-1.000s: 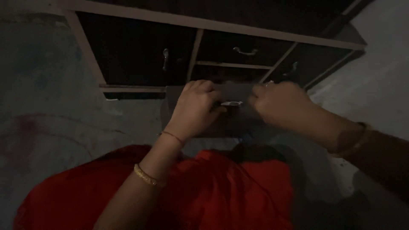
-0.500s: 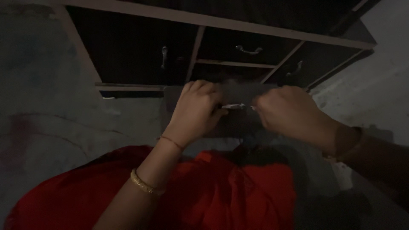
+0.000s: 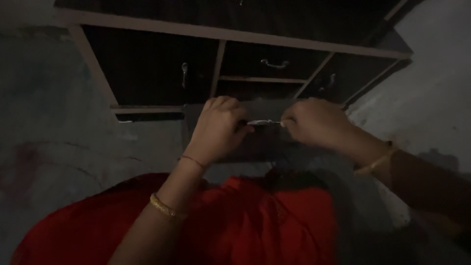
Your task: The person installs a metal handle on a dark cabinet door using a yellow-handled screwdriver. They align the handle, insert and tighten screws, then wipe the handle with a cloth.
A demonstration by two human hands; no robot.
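My left hand (image 3: pixel 218 128) and my right hand (image 3: pixel 316 122) are raised side by side over a dark open drawer (image 3: pixel 191 120). Between their fingertips they pinch a small thin whitish object (image 3: pixel 264 121), one hand at each end; what it is I cannot tell in the dim light. Gold bangles circle both wrists, and a thin red thread crosses my left wrist. Red cloth (image 3: pixel 235 225) covers my lap below the hands.
A dark wooden cabinet (image 3: pixel 147 68) with light trim stands ahead, with a door and small drawers bearing metal handles (image 3: pixel 274 64). Grey concrete floor (image 3: pixel 59 137) spreads to the left, and a pale wall (image 3: pixel 436 98) rises on the right.
The view has tilted slightly, so the cabinet sits a little higher in the frame. Both hands stay together on the small whitish object, almost unmoved.
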